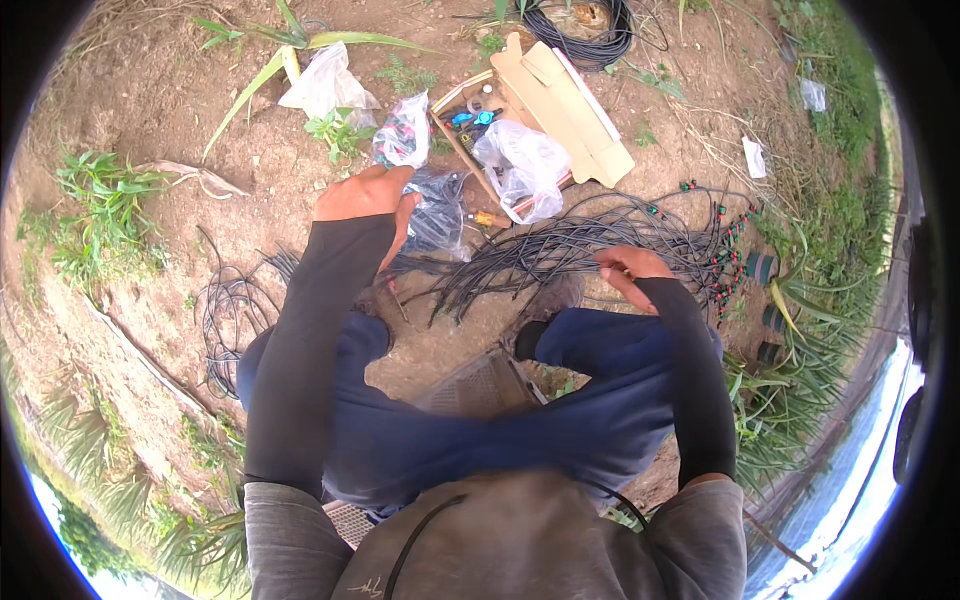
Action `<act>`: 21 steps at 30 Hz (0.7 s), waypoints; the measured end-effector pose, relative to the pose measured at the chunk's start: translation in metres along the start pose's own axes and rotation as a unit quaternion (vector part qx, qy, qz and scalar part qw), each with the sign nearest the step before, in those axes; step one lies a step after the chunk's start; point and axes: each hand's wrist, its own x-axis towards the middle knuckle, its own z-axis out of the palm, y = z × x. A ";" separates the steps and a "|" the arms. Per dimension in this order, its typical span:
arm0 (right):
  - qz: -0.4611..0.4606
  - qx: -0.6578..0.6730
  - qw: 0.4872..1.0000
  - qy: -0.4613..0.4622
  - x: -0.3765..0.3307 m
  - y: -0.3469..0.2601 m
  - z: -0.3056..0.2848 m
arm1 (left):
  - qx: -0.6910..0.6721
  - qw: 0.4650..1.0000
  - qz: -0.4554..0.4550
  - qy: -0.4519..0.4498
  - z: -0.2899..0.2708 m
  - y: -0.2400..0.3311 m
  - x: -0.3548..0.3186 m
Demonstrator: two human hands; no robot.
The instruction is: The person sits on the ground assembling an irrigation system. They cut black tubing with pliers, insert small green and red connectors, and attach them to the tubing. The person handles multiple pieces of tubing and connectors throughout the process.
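Observation:
My left hand [362,197] is stretched forward with its back toward me. Its fingertips reach the lower edge of a clear plastic bag [402,135] of small red and green parts; most of the fingers are hidden, so any grip on the bag cannot be made out. Just right of that hand lies a bag of black parts [437,210]. Over the right part of a spread bundle of thin black tubes [560,245] hovers my right hand [637,272], fingers loosely bent and apart, with nothing visible in them. Red and green fittings [722,265] sit at the tubes' right ends.
Beyond the tubes stands an opened cardboard box [560,110] holding blue fittings and a crumpled clear bag [520,165]. A yellow-orange tool handle [490,219] lies before it. A black hose coil [585,45] is farther back; a looser tube coil [225,325] rests at left.

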 end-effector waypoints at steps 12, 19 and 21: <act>-0.055 -0.167 0.976 0.132 0.296 0.060 0.137 | 0.003 1.000 0.016 -0.020 0.029 0.012 -0.020; 0.126 -0.164 0.975 0.084 0.310 0.106 0.147 | -0.006 0.998 0.006 0.058 0.025 0.024 -0.027; 0.150 -0.173 0.968 0.105 0.286 0.126 0.128 | -0.023 0.997 0.024 0.074 0.028 0.027 -0.020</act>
